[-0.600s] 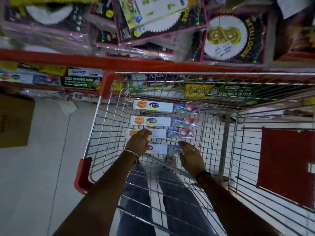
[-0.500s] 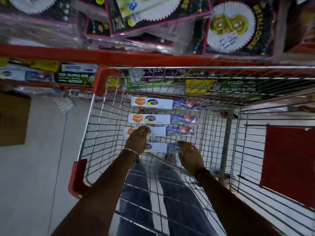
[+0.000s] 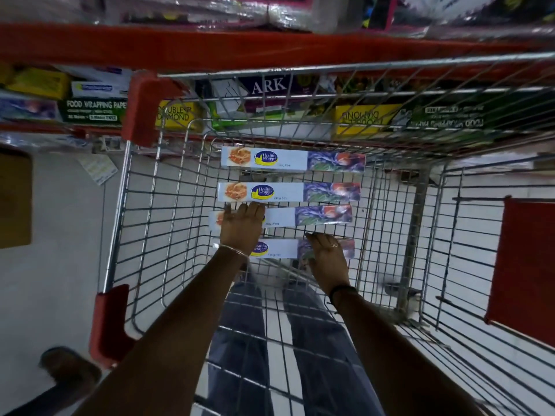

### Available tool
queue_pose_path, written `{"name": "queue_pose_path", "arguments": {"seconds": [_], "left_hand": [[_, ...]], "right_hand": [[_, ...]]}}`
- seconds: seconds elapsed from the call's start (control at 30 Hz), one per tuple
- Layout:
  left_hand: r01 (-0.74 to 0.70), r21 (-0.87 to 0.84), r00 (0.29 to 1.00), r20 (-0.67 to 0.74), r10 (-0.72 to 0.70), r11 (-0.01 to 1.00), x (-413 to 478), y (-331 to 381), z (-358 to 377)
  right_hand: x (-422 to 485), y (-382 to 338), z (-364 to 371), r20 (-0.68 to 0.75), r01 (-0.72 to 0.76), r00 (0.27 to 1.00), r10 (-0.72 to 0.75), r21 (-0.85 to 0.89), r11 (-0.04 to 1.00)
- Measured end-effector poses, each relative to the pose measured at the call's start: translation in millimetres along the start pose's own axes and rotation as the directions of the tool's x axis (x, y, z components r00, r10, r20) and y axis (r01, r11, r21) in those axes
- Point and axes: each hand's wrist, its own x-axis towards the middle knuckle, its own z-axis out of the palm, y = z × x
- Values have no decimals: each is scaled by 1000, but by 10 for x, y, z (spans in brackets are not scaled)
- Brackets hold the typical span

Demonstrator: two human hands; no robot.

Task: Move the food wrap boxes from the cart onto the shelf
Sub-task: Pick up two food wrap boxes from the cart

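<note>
Four food wrap boxes (image 3: 292,160) lie in a row on the floor of the wire cart (image 3: 144,223): your left hand (image 3: 241,225) rests flat, fingers open, on the third box (image 3: 321,216), your right hand (image 3: 326,259) spread open over the nearest box (image 3: 279,249), below the red-edged shelf (image 3: 210,45)
</note>
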Motion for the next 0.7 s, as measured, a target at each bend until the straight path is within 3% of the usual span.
{"name": "queue_pose_path", "arguments": {"seconds": [0.1,0.37,0.7], "left_hand": [[-9,-25,1000,-2,9,1000,-34,26,-49],[3,-89,991,-133,-15,996,-277,40,-476],[94,-228,926,-337,-169,969,-779,-135,-1875]], "right_hand": [[-48,-34,38,-37,-42,998,44,73,996],[-303,-220,-328,-153,56,988,-36,125,991],[-552,-623,-1362,-131,153,982,-138,108,982]]}}
